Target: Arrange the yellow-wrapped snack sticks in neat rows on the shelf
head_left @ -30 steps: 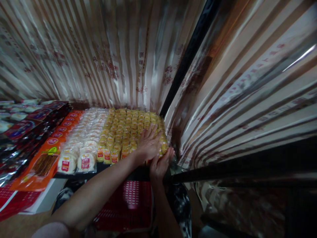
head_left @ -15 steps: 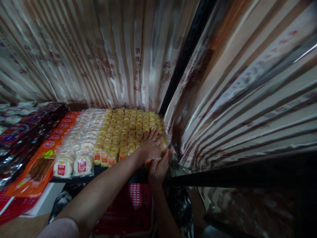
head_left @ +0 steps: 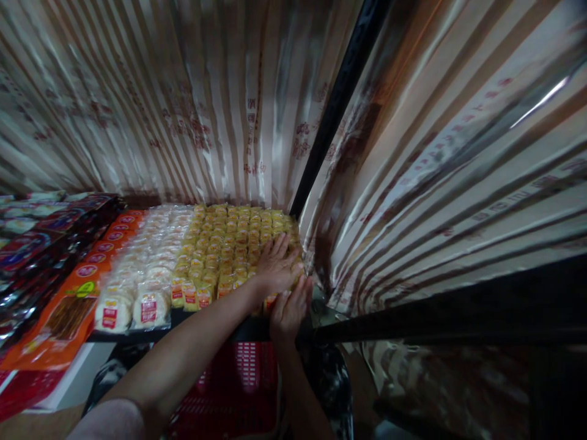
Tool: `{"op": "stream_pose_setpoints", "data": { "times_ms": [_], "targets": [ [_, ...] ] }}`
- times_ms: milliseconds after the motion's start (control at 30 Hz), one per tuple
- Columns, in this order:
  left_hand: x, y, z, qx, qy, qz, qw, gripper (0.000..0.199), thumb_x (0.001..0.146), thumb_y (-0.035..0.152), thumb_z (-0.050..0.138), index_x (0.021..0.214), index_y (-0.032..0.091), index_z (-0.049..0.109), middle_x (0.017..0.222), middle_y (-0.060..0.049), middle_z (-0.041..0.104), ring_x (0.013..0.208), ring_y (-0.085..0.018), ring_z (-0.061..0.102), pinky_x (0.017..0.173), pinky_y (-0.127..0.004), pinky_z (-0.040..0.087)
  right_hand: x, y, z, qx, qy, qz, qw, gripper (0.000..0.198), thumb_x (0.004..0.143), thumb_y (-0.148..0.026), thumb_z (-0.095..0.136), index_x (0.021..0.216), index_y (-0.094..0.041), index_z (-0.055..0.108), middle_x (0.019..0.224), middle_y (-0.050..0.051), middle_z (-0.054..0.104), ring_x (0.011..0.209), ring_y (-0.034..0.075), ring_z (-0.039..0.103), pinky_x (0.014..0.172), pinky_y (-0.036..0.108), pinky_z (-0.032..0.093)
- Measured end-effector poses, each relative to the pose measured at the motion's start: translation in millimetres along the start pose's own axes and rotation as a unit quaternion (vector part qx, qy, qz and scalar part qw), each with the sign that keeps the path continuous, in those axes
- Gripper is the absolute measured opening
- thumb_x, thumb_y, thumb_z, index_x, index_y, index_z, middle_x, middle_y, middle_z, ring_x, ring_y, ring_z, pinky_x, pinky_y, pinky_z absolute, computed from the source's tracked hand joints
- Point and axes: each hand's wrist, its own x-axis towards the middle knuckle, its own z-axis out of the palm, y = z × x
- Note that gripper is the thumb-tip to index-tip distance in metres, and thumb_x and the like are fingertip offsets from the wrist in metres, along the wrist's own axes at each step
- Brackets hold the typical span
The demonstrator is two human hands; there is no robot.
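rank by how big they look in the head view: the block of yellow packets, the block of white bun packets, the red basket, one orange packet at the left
1. Block of yellow packets
2. Red basket, though nearer the camera and partly hidden by arms, so unsure
3. Block of white bun packets
4. Orange packet

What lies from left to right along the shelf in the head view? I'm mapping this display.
Dark red-and-black foil packets → orange snack packets → white round cakes in clear wrap → small yellow wrapped cakes → left hand and right hand → black metal post.
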Motion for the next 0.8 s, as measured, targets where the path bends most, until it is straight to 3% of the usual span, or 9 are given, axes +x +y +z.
{"op": "stream_pose_setpoints", "data": {
  "times_ms": [100, 300, 500, 700, 800],
  "targets": [
    [16, -1, -2, -0.004, 0.005, -0.008, 1.000, 0.053, 0.093, 0.047, 0.021, 0.139, 0.025, 0.032, 0.153, -0.004, 0.009, 0.140, -0.022, -0.001, 0.112, -0.048, 0.007, 1, -2, -2, -0.002, -0.008, 0.002, 1.000, 0.056, 0.093, -0.031, 0.028, 0.142, -0.005, 0.021, 0.145, 0.025, 0.025, 0.137, 0.030, 0.018, 0.104, 0.056, 0.027],
    [34, -8, 3, 0.013, -0.069, -0.021, 0.997, 0.059, 0.090, 0.050, 0.021, 0.139, 0.021, 0.033, 0.152, -0.007, 0.016, 0.140, -0.023, 0.006, 0.112, -0.048, 0.007, 1, -3, -4, -0.009, -0.016, 0.009, 1.000, 0.055, 0.093, -0.030, 0.029, 0.142, -0.007, 0.022, 0.145, 0.024, 0.025, 0.137, 0.030, 0.019, 0.104, 0.056, 0.026],
    [26, -7, 9, 0.016, -0.068, -0.036, 0.997, 0.061, 0.088, 0.054, 0.025, 0.139, 0.021, 0.033, 0.151, -0.006, 0.018, 0.140, -0.025, 0.008, 0.112, -0.048, 0.008, 0, -3, -3, 0.009, -0.026, 0.035, 0.999, 0.056, 0.093, -0.032, 0.028, 0.143, -0.009, 0.021, 0.146, 0.023, 0.023, 0.137, 0.030, 0.018, 0.104, 0.056, 0.025],
    [22, -3, 1, 0.006, -0.078, -0.033, 0.996, 0.063, 0.089, 0.055, 0.024, 0.140, 0.019, 0.031, 0.152, -0.008, 0.015, 0.140, -0.025, 0.004, 0.112, -0.050, 0.004, 0, -3, -3, 0.000, -0.022, 0.032, 0.999, 0.055, 0.093, -0.031, 0.028, 0.141, -0.005, 0.024, 0.145, 0.025, 0.025, 0.137, 0.029, 0.018, 0.105, 0.054, 0.025],
    [29, -4, -2, 0.000, -0.036, -0.024, 0.999, 0.059, 0.090, 0.053, 0.023, 0.140, 0.024, 0.031, 0.152, -0.006, 0.013, 0.140, -0.025, -0.001, 0.111, -0.053, 0.001, 0, -3, -3, -0.003, -0.024, 0.033, 0.999, 0.055, 0.092, -0.032, 0.028, 0.141, -0.007, 0.024, 0.145, 0.024, 0.026, 0.136, 0.030, 0.020, 0.104, 0.055, 0.026]
  ]
}}
